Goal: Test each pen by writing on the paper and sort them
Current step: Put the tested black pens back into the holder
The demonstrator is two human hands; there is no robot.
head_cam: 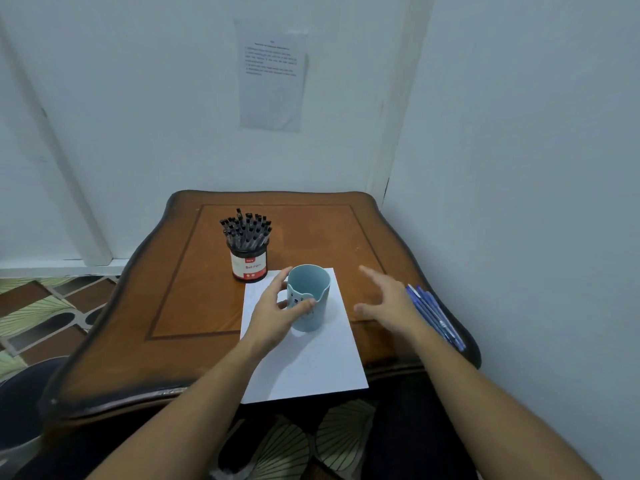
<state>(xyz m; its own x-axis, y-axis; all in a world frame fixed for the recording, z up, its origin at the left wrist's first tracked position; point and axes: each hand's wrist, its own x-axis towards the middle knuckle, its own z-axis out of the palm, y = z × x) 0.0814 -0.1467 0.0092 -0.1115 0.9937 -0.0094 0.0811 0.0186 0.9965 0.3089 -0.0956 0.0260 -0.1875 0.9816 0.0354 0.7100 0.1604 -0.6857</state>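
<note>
Plain white paper sheet point(304, 358) is lying flat on the brown varnished wooden table point(194, 271), its near edge overhanging the table front. It looks thin and limp and is probably sliding easily on the varnish, so it will want pinning down while writing.

Left hand point(273, 313) is gripping the smooth pale blue cup point(310, 292) with a bear face, thumb across the front, fingers curling behind. The cup is standing on the sheet's far half and looking empty from here. Judging it light and rigid, best taken round the wall.

Right hand point(384, 303) is hovering over bare wood just right of the sheet, fingers spread and straight, holding nothing.

Slim blue ballpoint pens point(436, 317) are lying loose in a row along the table's right edge, near that hand. Their barrels look hard, round and light, so prone to rolling; pinch mid-barrel.

Further back, black-capped pens point(246, 230) are standing packed in a black-and-white cylindrical tub point(249, 265), just beyond the sheet's far left corner. A printed notice point(272, 77) is hanging on the pale wall.
</note>
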